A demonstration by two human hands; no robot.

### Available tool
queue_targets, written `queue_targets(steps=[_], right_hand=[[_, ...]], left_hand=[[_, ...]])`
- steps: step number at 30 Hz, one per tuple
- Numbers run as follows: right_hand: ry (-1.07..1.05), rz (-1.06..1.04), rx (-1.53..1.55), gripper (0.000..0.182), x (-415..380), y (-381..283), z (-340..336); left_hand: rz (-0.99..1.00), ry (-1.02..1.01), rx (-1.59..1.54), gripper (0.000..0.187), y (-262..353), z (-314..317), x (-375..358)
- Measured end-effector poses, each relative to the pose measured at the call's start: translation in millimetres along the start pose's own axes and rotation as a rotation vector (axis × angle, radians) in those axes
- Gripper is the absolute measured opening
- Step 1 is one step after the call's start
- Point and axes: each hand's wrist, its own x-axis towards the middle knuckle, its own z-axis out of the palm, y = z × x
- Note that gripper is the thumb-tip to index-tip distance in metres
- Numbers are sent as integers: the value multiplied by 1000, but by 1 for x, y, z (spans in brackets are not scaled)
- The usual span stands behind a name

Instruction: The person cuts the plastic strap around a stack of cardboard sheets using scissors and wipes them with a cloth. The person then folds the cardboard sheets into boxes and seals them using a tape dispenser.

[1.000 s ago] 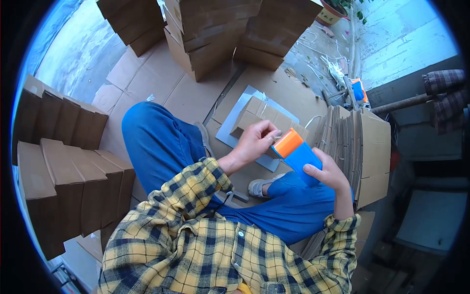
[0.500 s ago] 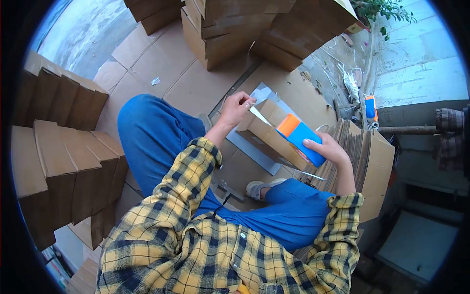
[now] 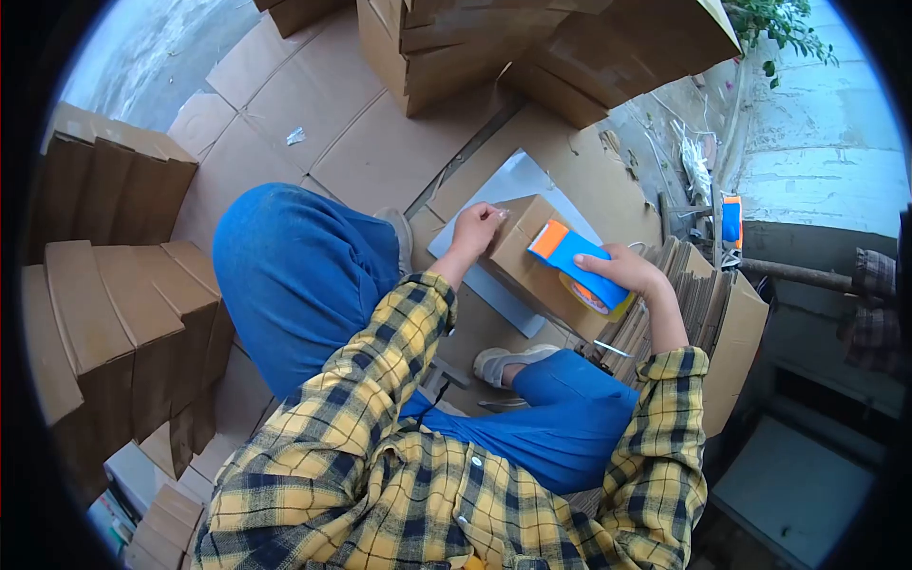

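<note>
A small cardboard box (image 3: 535,275) lies tilted between my hands, over a grey-white flat board (image 3: 521,178). My right hand (image 3: 622,270) is wrapped round a blue and orange tape dispenser (image 3: 584,262), which lies against the box's upper face; a tape roll shows beneath it. At the box's left end, my left hand (image 3: 478,228) has its fingers pinched together at the edge, with a bit of clear tape by the fingertips. How far the tape runs along the box cannot be made out.
Stacked cartons stand at the left (image 3: 123,313) and top (image 3: 475,57). Flattened cardboard sheets (image 3: 708,313) lean at the right, near a second blue and orange dispenser (image 3: 731,223) and a horizontal pole (image 3: 798,274). Cardboard sheets (image 3: 370,142) cover the floor.
My left hand has moved down onto the box's end, and the stretched tape strip between hand and dispenser no longer shows. The dispenser has shifted slightly left and lies flatter against the box.
</note>
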Motion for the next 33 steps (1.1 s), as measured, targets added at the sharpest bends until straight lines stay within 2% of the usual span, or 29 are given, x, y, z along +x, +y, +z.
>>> queue_targets(steps=[4,6,10,12,13,15,16,18,21,27,30,33], right_hand=[[9,38,-50,79,-5,-14,-3],[4,57,-52,80,-5,-16,-1],[3,73,-44,78,-2,-12,2],[30,70,-34,76,2,-7,4],[30,68,-39,76,2,-6,6],[48,74,-45,74,2,-6,5],[49,78,-43,74,0,-8,4],[48,76,-47,75,-3,-12,4],[27,50,-7,75,4,-3,5],[33,49,-4,76,2,-6,5],[21,43,-10,77,-1,-9,3],[15,68,-22,78,-5,-14,1]], left_hand=[[29,105,198,19,7,10,-7],[50,152,330,27,11,12,-13],[89,237,365,31,-3,9,-14],[-30,187,453,35,-9,1,-14],[-30,191,450,35,-11,-2,-14],[-111,278,566,33,-9,-4,-11],[-111,273,566,33,11,-3,-17],[95,90,678,38,53,4,-30],[146,-20,786,48,72,33,-51],[13,-150,759,64,63,22,-37],[96,-100,938,66,66,23,-38],[45,-140,901,65,71,23,-40]])
